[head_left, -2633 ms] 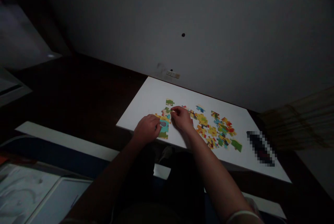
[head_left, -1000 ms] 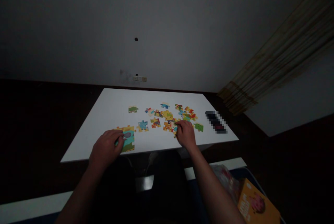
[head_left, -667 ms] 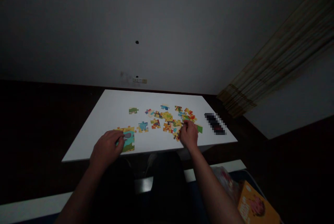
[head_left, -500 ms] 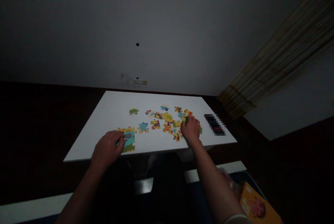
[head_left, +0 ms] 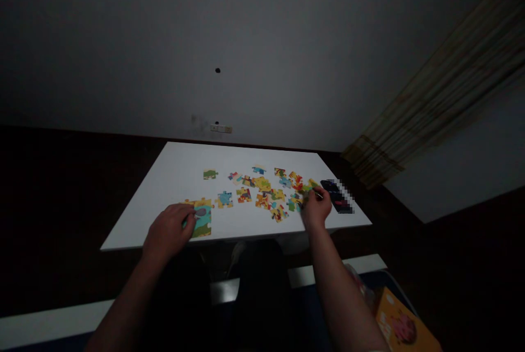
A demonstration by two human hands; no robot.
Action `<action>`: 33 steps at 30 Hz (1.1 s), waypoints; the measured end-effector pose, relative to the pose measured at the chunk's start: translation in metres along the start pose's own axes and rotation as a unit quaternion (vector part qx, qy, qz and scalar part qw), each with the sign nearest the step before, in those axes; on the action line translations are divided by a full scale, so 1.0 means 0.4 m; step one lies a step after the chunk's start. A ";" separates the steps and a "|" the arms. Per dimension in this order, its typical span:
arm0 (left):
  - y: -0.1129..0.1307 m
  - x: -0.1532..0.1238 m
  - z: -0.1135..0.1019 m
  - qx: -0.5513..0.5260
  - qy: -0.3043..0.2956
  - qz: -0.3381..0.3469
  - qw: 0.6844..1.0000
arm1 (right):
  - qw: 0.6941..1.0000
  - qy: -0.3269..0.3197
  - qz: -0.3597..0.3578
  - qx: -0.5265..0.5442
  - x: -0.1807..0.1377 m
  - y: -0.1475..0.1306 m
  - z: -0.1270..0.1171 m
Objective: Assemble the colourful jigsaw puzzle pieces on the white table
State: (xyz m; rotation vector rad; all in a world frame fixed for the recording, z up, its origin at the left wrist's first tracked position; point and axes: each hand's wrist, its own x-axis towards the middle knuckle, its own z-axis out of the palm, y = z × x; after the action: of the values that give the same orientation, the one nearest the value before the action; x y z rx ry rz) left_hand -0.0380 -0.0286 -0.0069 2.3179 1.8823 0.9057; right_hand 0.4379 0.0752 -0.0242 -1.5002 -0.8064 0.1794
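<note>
My left hand point(head_left: 169, 230) rests at the table's near left, its fingers curled over the left side of a joined puzzle section point(head_left: 204, 226) in teal, green and yellow. Part of that section is hidden under the fingers. Toward the right, my right hand point(head_left: 316, 210) has its fingers closed at a green-and-yellow puzzle piece point(head_left: 312, 183), partly covered by the fingertips. Loose puzzle pieces point(head_left: 262, 183) lie in a cluster to its left, some overlapping. A blue piece point(head_left: 225, 199) sits just right of the joined section, and a green piece point(head_left: 210, 174) lies farther back.
The white table point(head_left: 151, 188) stands before a grey wall. A dark, pixelated object point(head_left: 338, 197) lies by its right edge, close to my right hand. An orange box point(head_left: 404, 322) is at the lower right beside my forearm. A curtain point(head_left: 381, 139) hangs at right.
My right hand has moved right, toward the dark object, with the green-and-yellow puzzle piece at its fingers. Pieces it had covered now show. My left hand stays nearly still.
</note>
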 end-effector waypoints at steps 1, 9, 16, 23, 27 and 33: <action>0.000 0.000 0.000 -0.001 0.001 -0.001 1.000 | 1.000 0.017 0.008 0.011 0.002 0.002 -0.001; 0.001 -0.002 -0.001 -0.001 0.004 -0.005 1.000 | 0.992 -0.008 0.056 0.109 -0.004 0.019 0.022; 0.008 0.002 -0.007 0.008 0.001 -0.008 1.000 | 0.994 -0.061 0.056 0.067 -0.006 0.016 0.017; 0.013 -0.001 -0.010 0.000 0.005 -0.012 1.000 | 0.951 -0.236 -0.088 -0.177 -0.029 -0.019 0.012; 0.010 -0.002 -0.005 0.004 0.006 -0.016 1.000 | 0.926 -0.244 -0.181 -0.225 -0.039 -0.040 0.014; 0.007 -0.003 -0.001 0.002 0.003 -0.010 1.000 | 0.906 -0.259 -0.238 -0.238 -0.051 -0.056 0.012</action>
State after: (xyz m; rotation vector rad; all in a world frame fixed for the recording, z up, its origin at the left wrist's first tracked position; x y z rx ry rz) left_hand -0.0357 -0.0307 -0.0059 2.2956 1.9077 0.9091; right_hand 0.4118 0.0648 -0.0113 -1.6736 -1.7193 0.0069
